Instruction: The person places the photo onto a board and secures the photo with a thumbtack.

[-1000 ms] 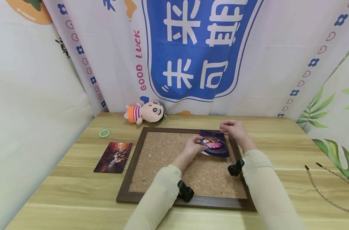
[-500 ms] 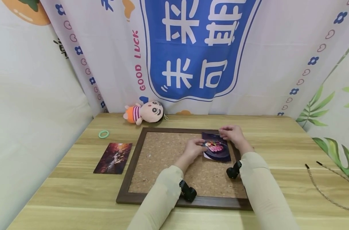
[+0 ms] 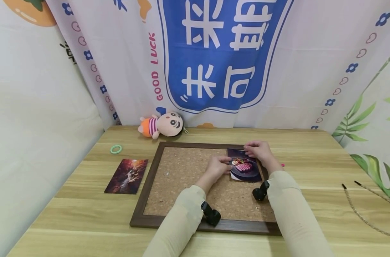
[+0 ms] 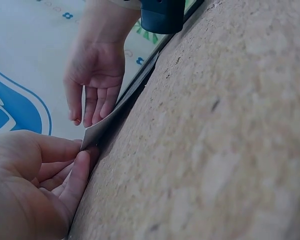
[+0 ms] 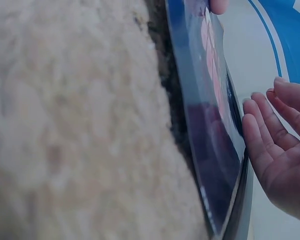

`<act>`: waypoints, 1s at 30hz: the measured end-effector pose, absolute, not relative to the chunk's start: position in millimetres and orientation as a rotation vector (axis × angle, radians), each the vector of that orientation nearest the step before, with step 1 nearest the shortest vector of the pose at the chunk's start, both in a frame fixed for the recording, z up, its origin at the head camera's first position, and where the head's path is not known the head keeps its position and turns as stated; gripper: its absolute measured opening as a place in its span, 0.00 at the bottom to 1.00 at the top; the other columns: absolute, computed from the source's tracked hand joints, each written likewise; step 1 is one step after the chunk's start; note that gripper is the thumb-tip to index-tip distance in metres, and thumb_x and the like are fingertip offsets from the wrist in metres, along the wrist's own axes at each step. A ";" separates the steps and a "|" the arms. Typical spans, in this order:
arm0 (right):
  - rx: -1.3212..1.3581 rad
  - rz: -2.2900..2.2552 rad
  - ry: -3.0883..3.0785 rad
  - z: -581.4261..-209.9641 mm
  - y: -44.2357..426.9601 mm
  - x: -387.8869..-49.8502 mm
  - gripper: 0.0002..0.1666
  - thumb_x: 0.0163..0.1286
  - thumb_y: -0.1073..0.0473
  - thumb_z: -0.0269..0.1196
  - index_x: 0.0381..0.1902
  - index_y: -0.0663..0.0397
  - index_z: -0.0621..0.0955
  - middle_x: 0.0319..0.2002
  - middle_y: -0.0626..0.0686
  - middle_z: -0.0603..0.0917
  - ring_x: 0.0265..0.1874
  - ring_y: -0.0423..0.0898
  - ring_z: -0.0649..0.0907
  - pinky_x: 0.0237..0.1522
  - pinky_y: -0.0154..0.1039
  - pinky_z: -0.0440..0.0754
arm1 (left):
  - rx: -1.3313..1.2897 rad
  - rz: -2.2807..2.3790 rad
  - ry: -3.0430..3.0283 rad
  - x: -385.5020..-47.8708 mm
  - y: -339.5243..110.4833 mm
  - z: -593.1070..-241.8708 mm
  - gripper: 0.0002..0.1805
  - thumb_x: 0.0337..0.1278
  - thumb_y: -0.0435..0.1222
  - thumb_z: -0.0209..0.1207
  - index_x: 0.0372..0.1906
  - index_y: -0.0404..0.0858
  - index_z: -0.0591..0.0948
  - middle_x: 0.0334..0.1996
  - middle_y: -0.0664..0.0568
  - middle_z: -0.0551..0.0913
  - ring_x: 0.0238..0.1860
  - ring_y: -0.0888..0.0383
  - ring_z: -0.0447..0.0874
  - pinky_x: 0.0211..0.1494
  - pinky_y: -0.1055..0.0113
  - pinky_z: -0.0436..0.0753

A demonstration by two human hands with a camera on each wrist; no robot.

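Fingers of the left hand (image 3: pixel 216 167) pinched the left edge of the meat-dish photo (image 3: pixel 244 165), partly raised at the far right corner of the corkboard (image 3: pixel 188 167); the right hand (image 3: pixel 260 151) was nearer that corner, its grip unclear.

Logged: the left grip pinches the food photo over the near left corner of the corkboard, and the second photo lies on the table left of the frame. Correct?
The corner is wrong: the head view shows the food photo over the far right corner of the corkboard. The left grip pinches it, and the second photo lies on the table left of the frame.
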State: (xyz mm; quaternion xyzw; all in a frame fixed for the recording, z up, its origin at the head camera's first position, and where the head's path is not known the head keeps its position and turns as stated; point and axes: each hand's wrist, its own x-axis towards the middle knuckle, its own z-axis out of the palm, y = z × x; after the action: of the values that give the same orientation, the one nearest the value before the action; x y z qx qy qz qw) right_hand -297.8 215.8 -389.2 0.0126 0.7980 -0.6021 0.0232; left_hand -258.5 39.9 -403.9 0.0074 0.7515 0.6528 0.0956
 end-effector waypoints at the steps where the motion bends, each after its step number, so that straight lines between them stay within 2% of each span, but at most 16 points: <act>1: 0.039 -1.860 2.472 -389.6 215.5 -297.9 0.17 0.61 0.63 0.55 0.44 0.73 0.73 0.37 0.61 0.79 0.35 0.52 0.80 0.35 0.39 0.77 | 0.024 1.929 2.235 -258.0 39.6 -403.2 0.16 0.38 0.21 0.61 0.40 0.30 0.80 0.31 0.46 0.78 0.26 0.59 0.79 0.27 0.72 0.77; 10: 0.045 -1.846 2.474 -392.7 215.2 -298.2 0.16 0.62 0.63 0.55 0.43 0.71 0.74 0.38 0.63 0.78 0.34 0.50 0.80 0.35 0.39 0.77 | 0.023 1.878 2.315 -257.1 41.5 -403.9 0.16 0.37 0.22 0.62 0.39 0.32 0.81 0.32 0.46 0.79 0.26 0.60 0.78 0.25 0.72 0.77; 15: 0.031 -1.842 2.472 -392.1 214.3 -298.5 0.16 0.62 0.63 0.55 0.43 0.72 0.73 0.37 0.63 0.78 0.33 0.49 0.80 0.35 0.39 0.77 | 0.005 1.848 2.367 -257.6 43.7 -403.9 0.16 0.36 0.22 0.63 0.38 0.33 0.82 0.30 0.47 0.80 0.23 0.61 0.78 0.24 0.73 0.77; 30: 0.014 -1.847 2.497 -394.2 212.3 -297.8 0.15 0.61 0.65 0.55 0.42 0.74 0.73 0.33 0.59 0.79 0.32 0.47 0.80 0.34 0.37 0.77 | -0.001 1.788 2.401 -256.2 44.8 -401.6 0.16 0.38 0.24 0.62 0.39 0.35 0.82 0.31 0.48 0.79 0.21 0.62 0.77 0.24 0.73 0.76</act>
State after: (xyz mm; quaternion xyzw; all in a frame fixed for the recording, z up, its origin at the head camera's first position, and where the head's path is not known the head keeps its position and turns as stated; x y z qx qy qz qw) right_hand -297.8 212.3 -394.2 0.0046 0.8037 -0.5947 0.0179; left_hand -256.2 44.8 -401.6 -0.0002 0.7998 0.5956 0.0741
